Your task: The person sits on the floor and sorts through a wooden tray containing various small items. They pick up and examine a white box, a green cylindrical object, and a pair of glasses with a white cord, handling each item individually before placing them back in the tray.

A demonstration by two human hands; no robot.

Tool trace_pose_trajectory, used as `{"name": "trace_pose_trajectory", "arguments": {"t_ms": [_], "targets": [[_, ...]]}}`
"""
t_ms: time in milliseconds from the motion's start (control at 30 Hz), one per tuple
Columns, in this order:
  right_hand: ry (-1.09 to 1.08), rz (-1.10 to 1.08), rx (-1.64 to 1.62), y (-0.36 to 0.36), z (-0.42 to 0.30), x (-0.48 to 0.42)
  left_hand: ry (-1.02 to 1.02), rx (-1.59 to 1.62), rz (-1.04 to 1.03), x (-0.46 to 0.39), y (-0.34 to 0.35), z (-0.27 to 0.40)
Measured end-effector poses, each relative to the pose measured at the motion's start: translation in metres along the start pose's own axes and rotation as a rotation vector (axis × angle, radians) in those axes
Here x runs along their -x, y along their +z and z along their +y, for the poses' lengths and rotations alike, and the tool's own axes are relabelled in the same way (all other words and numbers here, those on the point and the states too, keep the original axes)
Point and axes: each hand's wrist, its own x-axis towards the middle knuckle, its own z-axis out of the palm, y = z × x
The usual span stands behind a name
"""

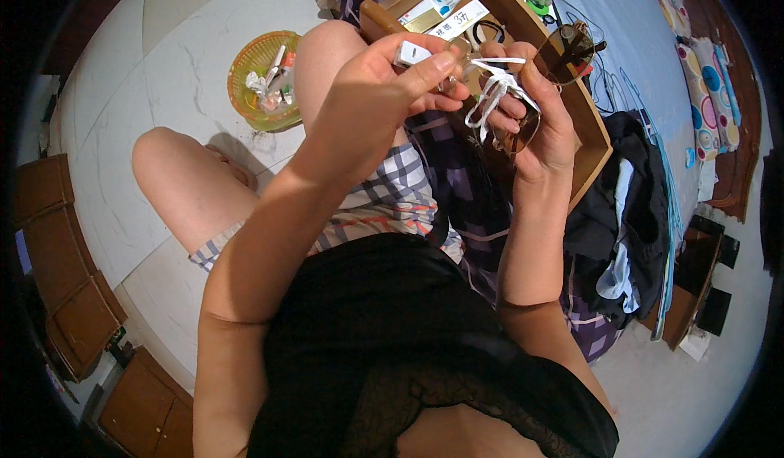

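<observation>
My left hand [407, 78] pinches one end of a flat white cord, and a small white plastic piece [411, 55] with a dark slot rests against its fingers. Loops of the white cord [502, 93] hang tangled over the fingers of my right hand [548, 115]. That hand also holds a pair of thin-framed glasses with brown-tinted lenses [562, 56]; part of them is hidden behind the fingers. Something small and clear lies between the left fingertips, too unclear to name. Both hands are above an open wooden drawer [591, 167].
The drawer holds a white tube [438, 4], a narrow white box [459, 20] with writing and a black ring [488, 31]. A yellow plastic basket [245, 59] with litter stands on the tiled floor. Dark clothing [637, 213] and blue hangers [664, 231] lie at right.
</observation>
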Motion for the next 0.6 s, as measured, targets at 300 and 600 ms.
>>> {"name": "trace_pose_trajectory", "arguments": {"t_ms": [300,600], "targets": [[-0.022,0.016,0.092,0.000,0.001,0.001,0.046,-0.061,0.011,0.002,0.002,-0.001],[-0.016,0.135,0.411,0.010,0.000,0.002,0.031,-0.059,0.004,0.004,0.006,0.001]]}}
